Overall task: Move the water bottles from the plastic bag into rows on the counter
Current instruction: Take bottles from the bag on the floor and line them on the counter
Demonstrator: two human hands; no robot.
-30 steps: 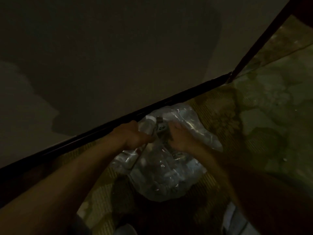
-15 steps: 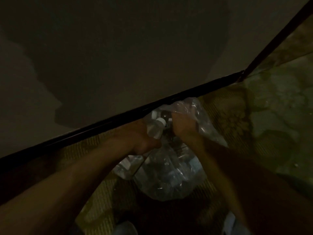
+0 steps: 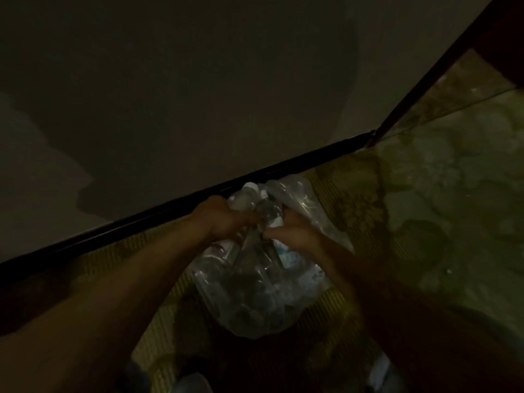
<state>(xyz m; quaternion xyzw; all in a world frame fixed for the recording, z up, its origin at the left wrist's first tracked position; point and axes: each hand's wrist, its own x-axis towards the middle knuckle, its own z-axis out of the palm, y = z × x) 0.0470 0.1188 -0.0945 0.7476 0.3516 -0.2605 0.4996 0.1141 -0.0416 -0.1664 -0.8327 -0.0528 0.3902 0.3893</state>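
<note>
The left hand (image 3: 224, 219) and right hand (image 3: 295, 234) each curl around clear plastic water bottles (image 3: 269, 214) at the mouth of the crinkled transparent plastic bag (image 3: 255, 302), necks pointing toward twelve o'clock, bag hanging at six o'clock below both hands.

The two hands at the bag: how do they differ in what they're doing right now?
The left hand is at the upper edge of the clear plastic bag, gripping a white-capped water bottle; the right hand sits slightly lower and nearer the camera, fingers curled round a second bottle. The left arm crosses more of the picture than the right. Both work at the bag's open mouth, close together.
</note>
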